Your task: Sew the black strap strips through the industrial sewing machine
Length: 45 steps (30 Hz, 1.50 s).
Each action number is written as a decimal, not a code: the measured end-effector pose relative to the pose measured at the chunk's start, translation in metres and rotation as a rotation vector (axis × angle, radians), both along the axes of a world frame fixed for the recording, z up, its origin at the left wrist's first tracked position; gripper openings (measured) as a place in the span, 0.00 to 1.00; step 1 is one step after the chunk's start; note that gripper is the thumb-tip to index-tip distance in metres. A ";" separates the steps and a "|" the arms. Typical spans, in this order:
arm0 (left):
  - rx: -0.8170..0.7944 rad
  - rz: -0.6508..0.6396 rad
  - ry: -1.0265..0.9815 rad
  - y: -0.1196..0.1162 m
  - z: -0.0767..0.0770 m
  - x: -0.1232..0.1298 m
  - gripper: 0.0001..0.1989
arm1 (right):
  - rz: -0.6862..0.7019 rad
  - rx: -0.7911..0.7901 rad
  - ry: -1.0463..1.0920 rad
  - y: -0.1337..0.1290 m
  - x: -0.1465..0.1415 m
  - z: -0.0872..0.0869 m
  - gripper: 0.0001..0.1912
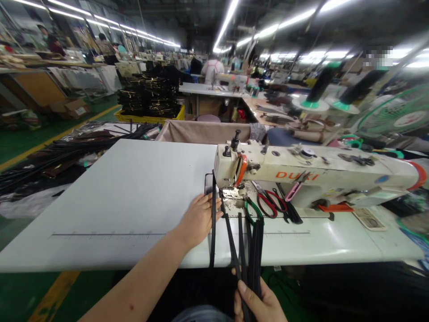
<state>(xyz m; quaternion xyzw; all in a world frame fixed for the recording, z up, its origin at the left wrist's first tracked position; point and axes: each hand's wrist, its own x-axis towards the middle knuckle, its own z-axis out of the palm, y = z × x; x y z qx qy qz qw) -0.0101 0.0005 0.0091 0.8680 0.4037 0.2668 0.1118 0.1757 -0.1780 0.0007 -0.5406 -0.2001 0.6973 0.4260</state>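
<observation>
Our left hand (197,219) lies with its fingers extended across a black strip (213,232) beside the machine's needle area; we cannot tell whether they pinch it. Our right hand (256,304) is closed around several black strips (257,252), whose far ends rest on the desk (150,192). The sewing machine (321,172) stands over the desk's right side. Green-handled snips (254,210) crowd those strip ends, with red-handled scissors (268,206) just right of them and a pink-handled tool (294,191) beyond. Behind the machine we see a green fan (398,114) and dark thread spools (321,85); farther left, a yellow crate (150,117).
</observation>
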 end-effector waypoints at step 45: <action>0.092 -0.047 -0.054 0.009 -0.003 0.001 0.14 | -0.139 0.045 0.082 0.068 -0.028 0.034 0.26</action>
